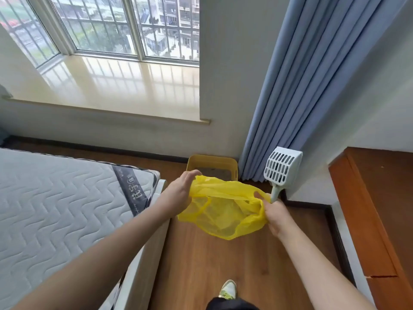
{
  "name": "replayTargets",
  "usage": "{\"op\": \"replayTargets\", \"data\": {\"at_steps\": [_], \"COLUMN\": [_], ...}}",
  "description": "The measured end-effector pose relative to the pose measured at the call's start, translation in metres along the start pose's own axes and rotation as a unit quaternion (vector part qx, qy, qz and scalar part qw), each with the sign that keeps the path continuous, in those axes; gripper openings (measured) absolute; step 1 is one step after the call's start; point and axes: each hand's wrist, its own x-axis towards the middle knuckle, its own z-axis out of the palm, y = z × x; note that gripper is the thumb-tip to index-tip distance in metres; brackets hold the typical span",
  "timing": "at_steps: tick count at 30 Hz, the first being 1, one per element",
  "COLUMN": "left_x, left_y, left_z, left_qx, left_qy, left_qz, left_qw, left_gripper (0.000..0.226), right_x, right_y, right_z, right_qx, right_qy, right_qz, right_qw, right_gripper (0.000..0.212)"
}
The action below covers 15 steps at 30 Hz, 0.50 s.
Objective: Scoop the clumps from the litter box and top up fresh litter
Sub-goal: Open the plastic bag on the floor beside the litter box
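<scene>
A yellow plastic bag [225, 211] hangs stretched between my two hands above the wooden floor. My left hand [181, 191] grips its left edge. My right hand [276, 214] pinches the bag's right edge and also holds the handle of a pale slotted litter scoop [281, 167], which points upward. Beyond the bag, a yellow litter box [212, 163] stands on the floor against the wall; some grey litter shows inside, and the bag hides its near part.
A bare mattress on a white bed frame [67, 198] fills the left. A blue curtain [301, 86] hangs right of the box. A brown wooden cabinet [375, 209] is at the right. A narrow strip of wooden floor [223, 265] runs between them, with my shoe [228, 289] on it.
</scene>
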Motion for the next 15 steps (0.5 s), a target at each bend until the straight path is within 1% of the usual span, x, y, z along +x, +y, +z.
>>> {"op": "replayTargets", "data": {"at_steps": [2, 3, 5, 6, 7, 8, 9, 10, 11, 12, 13, 14, 15], "left_x": [0.013, 0.020, 0.031, 0.035, 0.039, 0.043, 0.046, 0.046, 0.046, 0.044, 0.042, 0.038, 0.035], "left_y": [0.006, 0.008, 0.007, 0.006, 0.004, 0.002, 0.001, 0.000, 0.000, 0.001, 0.007, 0.013, 0.019], "left_z": [0.000, 0.001, 0.002, 0.001, -0.001, -0.003, -0.006, -0.008, -0.010, -0.011, -0.012, -0.011, -0.007], "left_qx": [-0.037, -0.061, -0.169, -0.245, -0.312, -0.352, -0.359, -0.332, -0.284, -0.227, -0.169, -0.118, -0.074], "left_qy": [-0.078, -0.102, -0.117, -0.117, -0.109, -0.084, -0.046, 0.007, 0.069, 0.121, 0.146, 0.142, 0.109], "left_qz": [-0.095, -0.122, -0.166, -0.185, -0.201, -0.217, -0.226, -0.226, -0.210, -0.165, -0.094, -0.010, 0.069], "left_qw": [0.992, 0.985, 0.964, 0.944, 0.922, 0.907, 0.905, 0.916, 0.933, 0.952, 0.970, 0.983, 0.989], "left_gripper": [0.065, 0.059, 0.049, 0.045, 0.042, 0.040, 0.039, 0.040, 0.041, 0.041, 0.037, 0.031, 0.028], "right_x": [0.013, 0.022, 0.038, 0.046, 0.053, 0.059, 0.065, 0.069, 0.072, 0.076, 0.079, 0.081, 0.085], "right_y": [-0.009, -0.011, -0.011, -0.010, -0.010, -0.009, -0.008, -0.008, -0.009, -0.010, -0.012, -0.014, -0.016], "right_z": [-0.010, -0.014, -0.021, -0.022, -0.023, -0.024, -0.023, -0.022, -0.020, -0.017, -0.013, -0.008, -0.003], "right_qx": [0.008, 0.014, 0.027, 0.035, 0.042, 0.047, 0.055, 0.066, 0.078, 0.087, 0.096, 0.105, 0.111], "right_qy": [-0.001, -0.002, 0.012, 0.024, 0.036, 0.046, 0.054, 0.061, 0.065, 0.063, 0.057, 0.046, 0.035], "right_qz": [0.017, 0.027, 0.048, 0.058, 0.070, 0.084, 0.097, 0.108, 0.118, 0.126, 0.131, 0.134, 0.135], "right_qw": [1.000, 1.000, 0.998, 0.997, 0.996, 0.994, 0.992, 0.990, 0.988, 0.986, 0.985, 0.984, 0.984], "right_gripper": [0.019, 0.023, 0.034, 0.043, 0.052, 0.059, 0.062, 0.059, 0.053, 0.048, 0.045, 0.042, 0.039]}}
